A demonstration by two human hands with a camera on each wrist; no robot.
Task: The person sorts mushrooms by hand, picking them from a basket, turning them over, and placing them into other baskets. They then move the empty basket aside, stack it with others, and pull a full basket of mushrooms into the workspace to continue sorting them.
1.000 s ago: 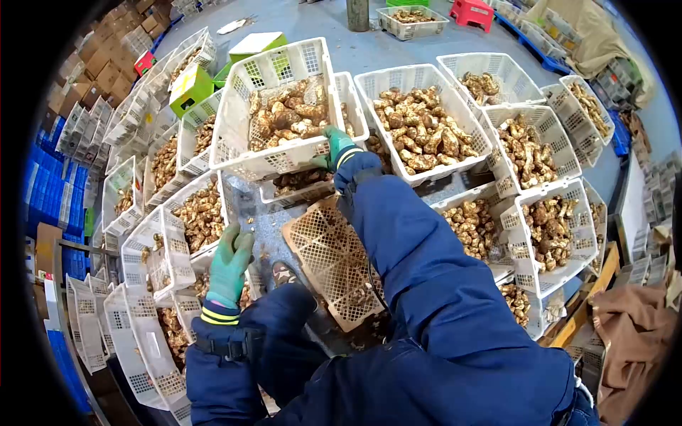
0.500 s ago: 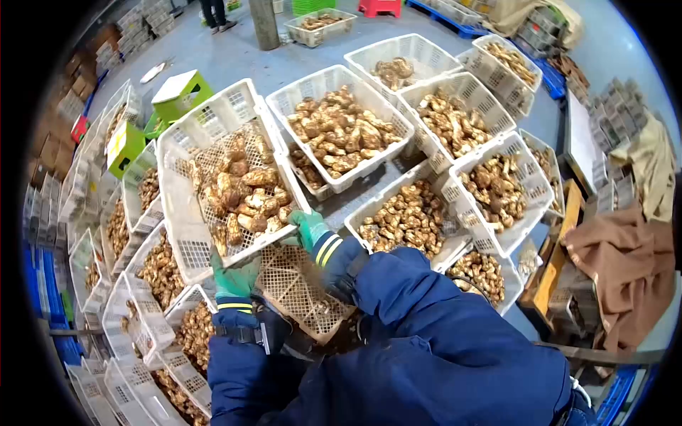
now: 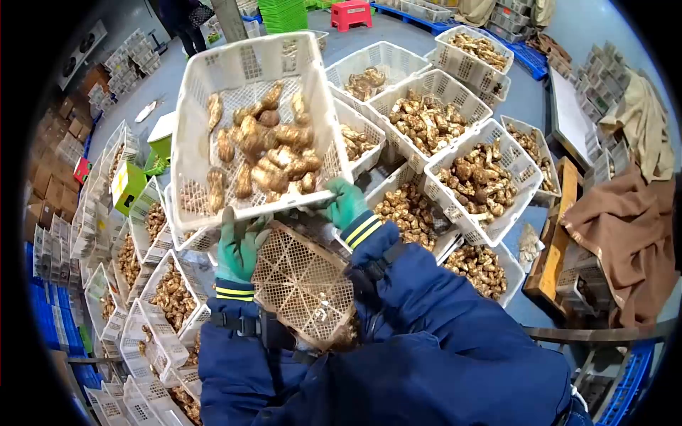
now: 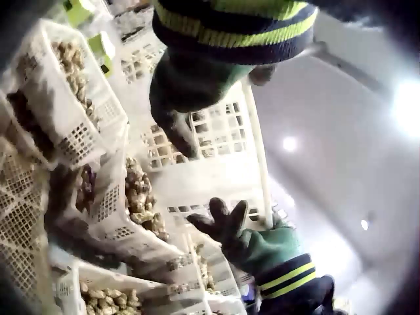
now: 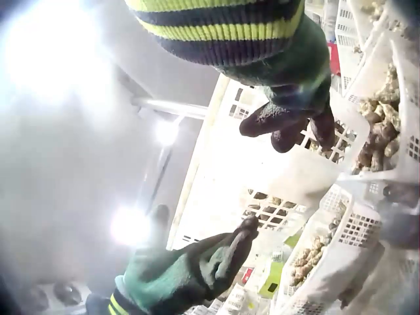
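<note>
A white perforated plastic crate (image 3: 190,113) is held up in front of me, tilted so its inside shows. Brown-and-cream mushrooms (image 3: 273,167) lie loose on its mesh floor. My green-gloved left hand (image 3: 236,252) grips the near rim toward the left corner, and my gloved right hand (image 3: 346,202) grips near the right corner. In the left wrist view, the left hand (image 4: 190,85) has its fingers against the outer wall. The right wrist view shows the right hand (image 5: 289,85) bent around the crate's edge. Below it lies an upturned beige mesh crate (image 3: 302,284).
White crates of mushrooms (image 3: 483,184) stand stacked at the right, and more crates (image 3: 174,298) line the left. Green-and-white boxes (image 3: 128,186) stand beyond. A wooden beam (image 3: 558,238) and brown cloth (image 3: 625,241) are at far right. A person (image 3: 183,25) stands far back.
My left hand, earlier away from the crate, has come to its near rim beside the right hand. The crate has risen, and its mushrooms have shifted. My view has turned right.
</note>
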